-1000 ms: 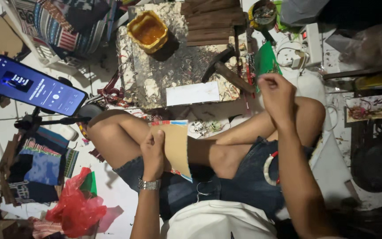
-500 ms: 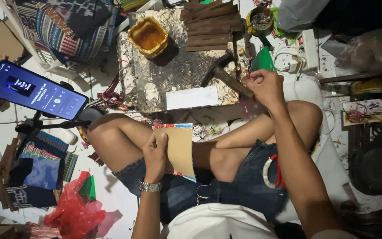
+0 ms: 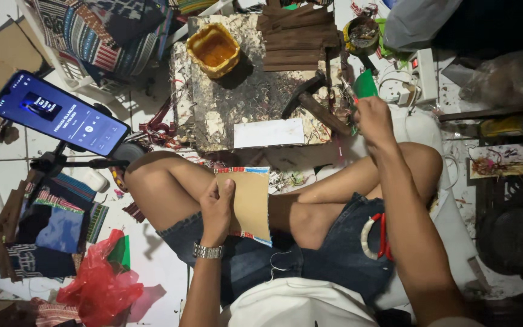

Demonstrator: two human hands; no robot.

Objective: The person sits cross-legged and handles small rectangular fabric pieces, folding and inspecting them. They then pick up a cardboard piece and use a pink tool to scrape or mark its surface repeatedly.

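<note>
My left hand (image 3: 216, 209), with a metal watch on its wrist, grips a tan cardboard piece (image 3: 253, 203) edged with patterned cloth and rests it on my crossed legs. My right hand (image 3: 375, 121) reaches forward over my knee with curled fingers. It sits beside a green object (image 3: 366, 85) and just right of a hammer (image 3: 313, 100). Whatever is inside its fingers is hidden. The hammer lies on a stained stone slab (image 3: 237, 97), beside a white card (image 3: 269, 133).
On the slab sit a yellow glue tub (image 3: 213, 49) and stacked wooden strips (image 3: 298, 36). A lit phone (image 3: 59, 114) on a small tripod stands at left, above woven fabric pieces (image 3: 43, 230) and a red plastic bag (image 3: 101, 287). A power strip (image 3: 422, 75) lies right.
My right hand has shifted slightly near the hammer and green object. The view has tilted a little, and my left hand still holds the cardboard in place.
</note>
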